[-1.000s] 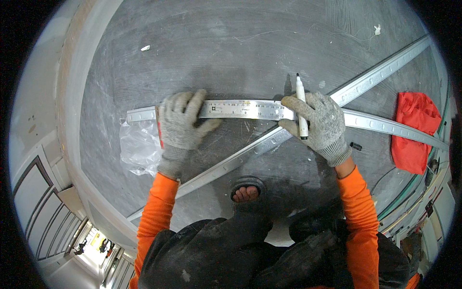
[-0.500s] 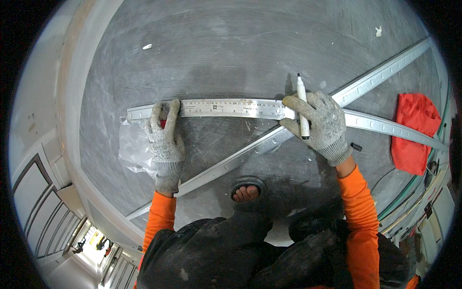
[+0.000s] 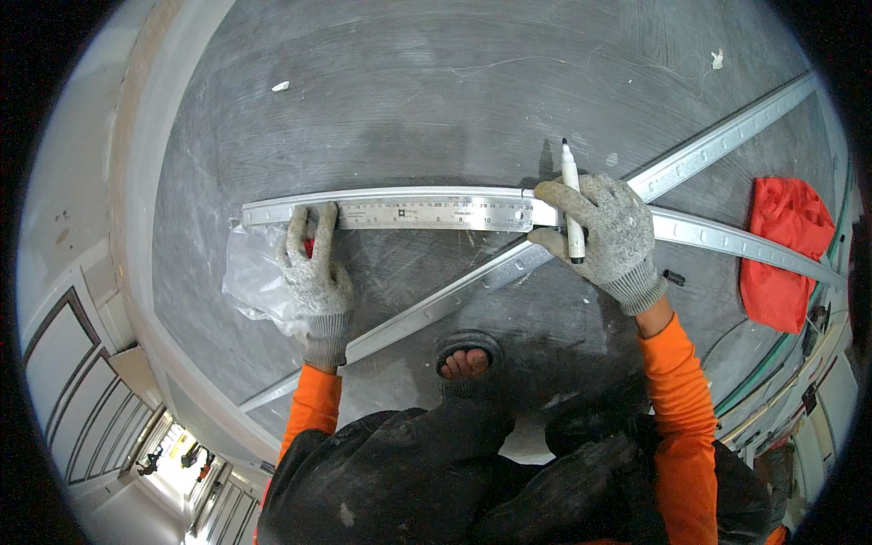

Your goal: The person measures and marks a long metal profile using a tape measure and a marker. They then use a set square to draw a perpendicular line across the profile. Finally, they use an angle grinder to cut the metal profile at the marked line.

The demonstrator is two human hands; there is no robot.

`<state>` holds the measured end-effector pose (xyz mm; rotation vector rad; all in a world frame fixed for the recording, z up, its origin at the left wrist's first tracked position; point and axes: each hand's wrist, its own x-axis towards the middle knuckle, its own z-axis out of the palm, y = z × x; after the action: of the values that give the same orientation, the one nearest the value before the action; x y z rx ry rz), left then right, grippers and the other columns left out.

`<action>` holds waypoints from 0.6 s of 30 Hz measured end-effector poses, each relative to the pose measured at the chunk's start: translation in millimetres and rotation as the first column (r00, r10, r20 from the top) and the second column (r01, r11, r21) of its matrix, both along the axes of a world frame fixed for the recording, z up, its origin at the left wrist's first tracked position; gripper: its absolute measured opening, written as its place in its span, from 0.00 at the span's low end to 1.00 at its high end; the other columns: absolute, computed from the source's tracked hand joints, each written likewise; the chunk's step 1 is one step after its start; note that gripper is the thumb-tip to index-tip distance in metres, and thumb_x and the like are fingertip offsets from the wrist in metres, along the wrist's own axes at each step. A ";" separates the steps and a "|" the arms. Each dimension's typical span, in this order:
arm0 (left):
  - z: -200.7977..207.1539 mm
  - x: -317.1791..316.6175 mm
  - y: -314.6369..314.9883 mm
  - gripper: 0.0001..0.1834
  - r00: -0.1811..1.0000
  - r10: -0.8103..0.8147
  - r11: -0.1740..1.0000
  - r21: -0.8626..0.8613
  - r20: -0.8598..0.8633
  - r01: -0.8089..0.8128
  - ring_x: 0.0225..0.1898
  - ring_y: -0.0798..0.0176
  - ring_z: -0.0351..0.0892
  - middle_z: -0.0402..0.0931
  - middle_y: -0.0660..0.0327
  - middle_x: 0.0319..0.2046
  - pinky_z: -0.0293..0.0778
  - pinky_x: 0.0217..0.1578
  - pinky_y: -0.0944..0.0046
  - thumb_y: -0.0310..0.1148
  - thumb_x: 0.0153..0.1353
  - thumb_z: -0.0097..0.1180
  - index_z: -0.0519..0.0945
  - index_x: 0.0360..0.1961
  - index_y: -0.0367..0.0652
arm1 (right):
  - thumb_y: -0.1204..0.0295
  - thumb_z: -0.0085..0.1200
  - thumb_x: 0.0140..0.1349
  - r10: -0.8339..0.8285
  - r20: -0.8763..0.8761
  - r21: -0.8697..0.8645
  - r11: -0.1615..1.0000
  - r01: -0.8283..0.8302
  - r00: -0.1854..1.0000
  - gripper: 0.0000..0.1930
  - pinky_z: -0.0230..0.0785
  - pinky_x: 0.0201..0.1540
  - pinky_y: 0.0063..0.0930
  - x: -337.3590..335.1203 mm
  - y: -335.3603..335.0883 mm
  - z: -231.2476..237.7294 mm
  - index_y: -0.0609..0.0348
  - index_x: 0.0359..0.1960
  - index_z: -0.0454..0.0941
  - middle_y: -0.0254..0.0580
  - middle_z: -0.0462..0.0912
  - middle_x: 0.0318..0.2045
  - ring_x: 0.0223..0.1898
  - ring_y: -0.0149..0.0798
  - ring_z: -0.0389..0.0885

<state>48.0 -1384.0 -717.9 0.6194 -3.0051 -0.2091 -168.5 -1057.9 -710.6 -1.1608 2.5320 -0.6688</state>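
A steel ruler (image 3: 431, 216) lies along a long silver metal channel (image 3: 400, 193) on the floor. My left hand (image 3: 316, 268), in a grey knit glove, grips the ruler's left end, fingers bent over the metal. A small red part (image 3: 310, 247) shows between them; the rest of it is hidden. In my right hand (image 3: 604, 232), also gloved, a white marker (image 3: 571, 195) stands uncapped, its dark tip pointing away from me. The thumb and fingers of that hand also close on the channel just beyond the ruler's right end.
A second metal channel (image 3: 436, 313) crosses diagonally under the first. Clear plastic (image 3: 259, 277) lies beside my left hand, a black marker cap (image 3: 673, 277) near my right wrist. Red cloth (image 3: 783, 245) lies at the right, partly under the channel. My bare foot (image 3: 464, 364) is on the grey floor.
The ruler has slid slightly toward me and to the left, baring more of the channel's far edge. My left hand has moved toward me with it; my right hand stays almost still.
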 end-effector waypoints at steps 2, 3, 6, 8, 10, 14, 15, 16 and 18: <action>0.9 -3.4 0.1 0.48 1.000 -0.004 1.000 -0.015 0.013 0.005 0.65 0.43 0.66 0.66 0.50 0.70 0.65 0.68 0.46 0.11 0.48 0.50 0.76 0.71 0.63 | 0.44 0.69 0.56 0.000 0.005 0.007 1.000 0.000 1.000 0.28 0.77 0.43 0.42 0.4 0.0 0.0 0.40 0.56 0.83 0.37 0.80 0.38 0.41 0.42 0.82; 1.5 -5.4 -0.2 0.48 1.000 -0.006 1.000 -0.024 0.019 0.007 0.66 0.43 0.66 0.66 0.50 0.70 0.65 0.68 0.46 0.11 0.48 0.50 0.76 0.71 0.63 | 0.44 0.69 0.56 0.000 0.001 0.002 1.000 0.000 1.000 0.28 0.77 0.44 0.42 0.2 -0.4 -0.4 0.40 0.56 0.83 0.37 0.80 0.38 0.41 0.42 0.82; -0.9 -8.3 -1.8 0.47 1.000 -0.009 0.999 0.031 -0.012 0.010 0.66 0.43 0.66 0.67 0.50 0.70 0.65 0.68 0.46 0.11 0.48 0.50 0.77 0.70 0.63 | 0.45 0.69 0.56 0.002 -0.008 -0.007 1.000 -0.002 1.000 0.28 0.77 0.44 0.42 -0.1 -0.1 -0.4 0.41 0.56 0.83 0.38 0.80 0.38 0.41 0.42 0.82; 0.1 -8.5 -1.6 0.47 1.000 -0.016 1.000 0.003 -0.007 0.016 0.66 0.43 0.66 0.67 0.51 0.70 0.66 0.68 0.46 0.11 0.48 0.50 0.77 0.70 0.62 | 0.45 0.69 0.57 0.004 -0.011 -0.016 1.000 -0.004 1.000 0.28 0.77 0.44 0.42 -0.6 -0.2 -0.1 0.41 0.55 0.83 0.38 0.80 0.38 0.41 0.42 0.81; -0.7 -8.4 -0.8 0.47 1.000 -0.021 1.000 -0.018 -0.005 0.021 0.66 0.43 0.66 0.67 0.51 0.69 0.66 0.68 0.46 0.11 0.48 0.49 0.77 0.70 0.62 | 0.45 0.69 0.57 0.003 -0.011 -0.028 1.000 -0.003 1.000 0.27 0.77 0.44 0.42 -0.4 -0.5 -0.7 0.41 0.55 0.83 0.38 0.79 0.37 0.41 0.42 0.81; -3.8 -6.3 -0.9 0.47 1.000 -0.022 0.999 -0.026 -0.007 0.022 0.66 0.43 0.66 0.67 0.51 0.69 0.66 0.68 0.46 0.12 0.48 0.50 0.77 0.70 0.62 | 0.46 0.69 0.57 0.001 -0.016 -0.018 1.000 -0.001 1.000 0.27 0.76 0.43 0.41 1.2 -0.8 -1.5 0.41 0.55 0.83 0.37 0.79 0.37 0.40 0.42 0.81; -3.9 -6.2 -1.2 0.47 1.000 -0.022 1.000 -0.022 -0.008 0.022 0.66 0.43 0.66 0.67 0.51 0.69 0.66 0.68 0.46 0.12 0.48 0.50 0.77 0.70 0.62 | 0.46 0.69 0.56 0.001 -0.022 -0.026 1.000 -0.001 1.000 0.27 0.76 0.43 0.41 1.0 -0.6 -1.8 0.41 0.55 0.83 0.37 0.79 0.36 0.40 0.42 0.81; -3.1 -6.5 -1.0 0.47 1.000 -0.018 1.000 -0.023 -0.001 0.018 0.66 0.43 0.66 0.67 0.51 0.69 0.66 0.68 0.46 0.12 0.48 0.51 0.77 0.70 0.62 | 0.46 0.69 0.56 0.000 -0.028 -0.034 0.999 -0.001 1.000 0.27 0.76 0.43 0.41 0.9 -0.5 -1.9 0.41 0.55 0.83 0.37 0.79 0.36 0.40 0.42 0.81; -0.6 -7.6 0.0 0.47 1.000 -0.008 1.000 -0.024 0.014 0.009 0.66 0.43 0.66 0.67 0.51 0.69 0.65 0.69 0.46 0.12 0.47 0.51 0.77 0.70 0.62 | 0.47 0.70 0.56 0.001 -0.037 -0.032 0.999 -0.002 0.999 0.27 0.76 0.43 0.40 0.5 -0.6 -1.6 0.41 0.55 0.83 0.36 0.79 0.36 0.39 0.41 0.81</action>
<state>40.4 -1384.0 -718.5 0.6083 -3.0189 -0.1689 -168.0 -1058.5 -712.2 -1.1963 2.5592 -0.6959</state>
